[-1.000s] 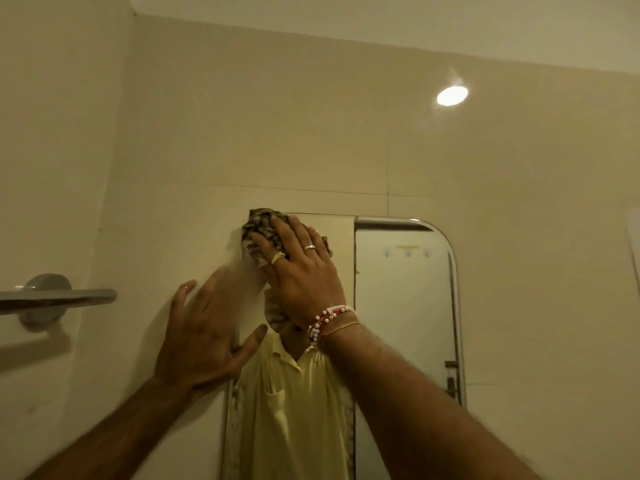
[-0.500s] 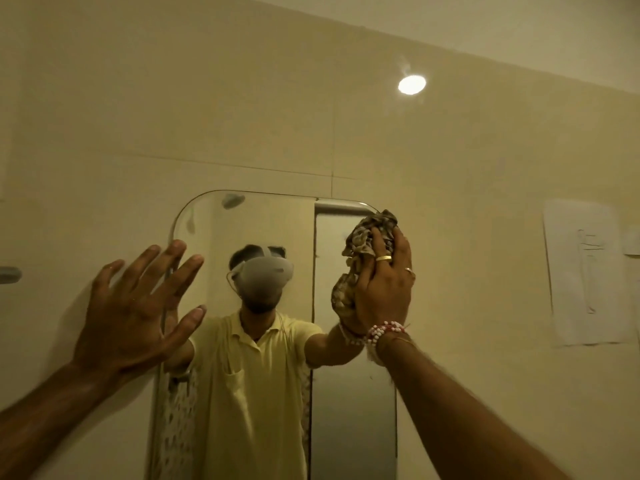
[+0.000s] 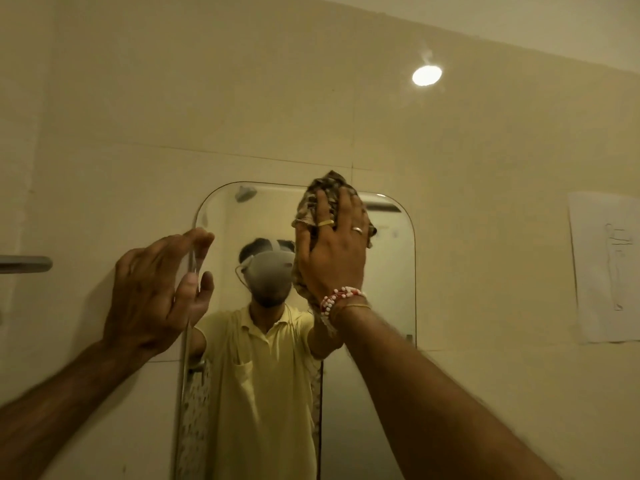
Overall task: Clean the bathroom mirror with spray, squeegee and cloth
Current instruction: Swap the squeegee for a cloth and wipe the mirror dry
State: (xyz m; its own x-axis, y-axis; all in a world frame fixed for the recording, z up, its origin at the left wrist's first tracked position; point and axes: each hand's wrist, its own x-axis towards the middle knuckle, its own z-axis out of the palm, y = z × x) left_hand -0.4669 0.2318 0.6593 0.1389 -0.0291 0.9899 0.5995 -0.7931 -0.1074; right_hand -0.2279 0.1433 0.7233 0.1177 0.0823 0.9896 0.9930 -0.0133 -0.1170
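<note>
The mirror is fixed to the tiled wall and has rounded upper corners. The cloth, patterned and bunched, lies against the mirror's upper edge, right of its centre line. The right hand covers the cloth with fingers straight and held together, pressing it flat to the glass; cloth tails hang below the wrist. The left hand is at the mirror's left edge, fingers loosely spread and slightly bent, holding nothing. Motion blur prevents confirming contact with the glass. A metal bar projects from the wall left of the mirror. A paper sheet is fixed to the wall right of the mirror.
</note>
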